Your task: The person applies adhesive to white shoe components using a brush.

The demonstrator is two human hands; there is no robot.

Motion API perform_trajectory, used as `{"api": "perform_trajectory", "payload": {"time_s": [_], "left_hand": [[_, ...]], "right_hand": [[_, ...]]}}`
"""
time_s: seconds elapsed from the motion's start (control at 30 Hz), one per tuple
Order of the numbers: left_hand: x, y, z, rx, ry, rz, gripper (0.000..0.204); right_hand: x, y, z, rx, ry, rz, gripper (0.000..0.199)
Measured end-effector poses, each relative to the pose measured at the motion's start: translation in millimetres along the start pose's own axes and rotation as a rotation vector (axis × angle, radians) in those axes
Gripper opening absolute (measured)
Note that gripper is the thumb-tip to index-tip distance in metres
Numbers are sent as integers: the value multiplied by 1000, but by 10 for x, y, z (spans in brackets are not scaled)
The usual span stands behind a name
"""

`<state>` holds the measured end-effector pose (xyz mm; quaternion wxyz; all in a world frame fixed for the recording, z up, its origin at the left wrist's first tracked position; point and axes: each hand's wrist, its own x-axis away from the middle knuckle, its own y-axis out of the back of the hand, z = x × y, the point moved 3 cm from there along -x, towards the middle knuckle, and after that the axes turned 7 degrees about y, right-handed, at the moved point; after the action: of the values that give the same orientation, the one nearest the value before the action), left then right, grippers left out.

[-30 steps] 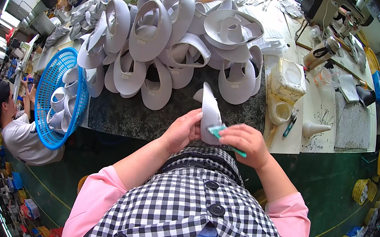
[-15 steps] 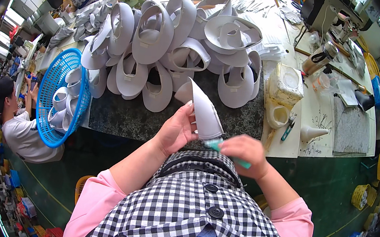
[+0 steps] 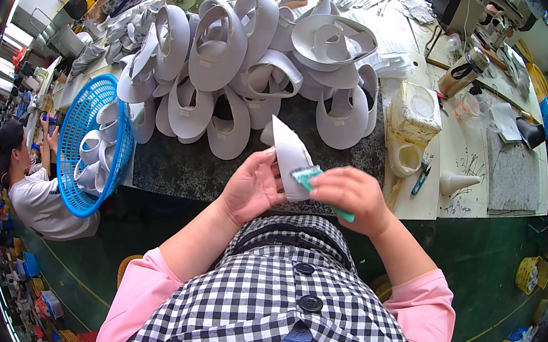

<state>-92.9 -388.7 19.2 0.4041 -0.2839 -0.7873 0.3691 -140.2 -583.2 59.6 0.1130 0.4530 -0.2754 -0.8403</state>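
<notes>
left hand (image 3: 252, 192) grips a white piece (image 3: 287, 153), right hand (image 3: 350, 196) pinches a green tool (image 3: 305, 175) on it, above the worktop (image 3: 180, 167).

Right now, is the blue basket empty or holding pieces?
Holding pieces: several white curved pieces lie inside the blue basket.

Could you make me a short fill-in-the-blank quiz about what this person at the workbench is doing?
1. The left hand holds a white curved ____ piece.
2. The right hand presses a small ____-coloured tool against it.
3. The round plastic basket at the bench's left edge is ____.

Missing words: shoe; green; blue
</notes>
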Motion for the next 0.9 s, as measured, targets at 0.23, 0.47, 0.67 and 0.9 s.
{"api": "perform_trajectory", "payload": {"time_s": [0.23, 0.47, 0.67, 0.9], "left_hand": [[2, 156, -61, 200, -83, -102, 51], [7, 121, -56, 249, -126, -116, 51], [184, 218, -54, 200, -183, -207, 44], [420, 750, 167, 118, -224, -449, 28]], "right_hand": [[273, 4, 118, 13, -61, -23, 30], [311, -150, 15, 78, -490, -507, 22], [212, -263, 67, -42, -397, -405, 19], [237, -550, -61, -163, -591, -430, 15]]}}
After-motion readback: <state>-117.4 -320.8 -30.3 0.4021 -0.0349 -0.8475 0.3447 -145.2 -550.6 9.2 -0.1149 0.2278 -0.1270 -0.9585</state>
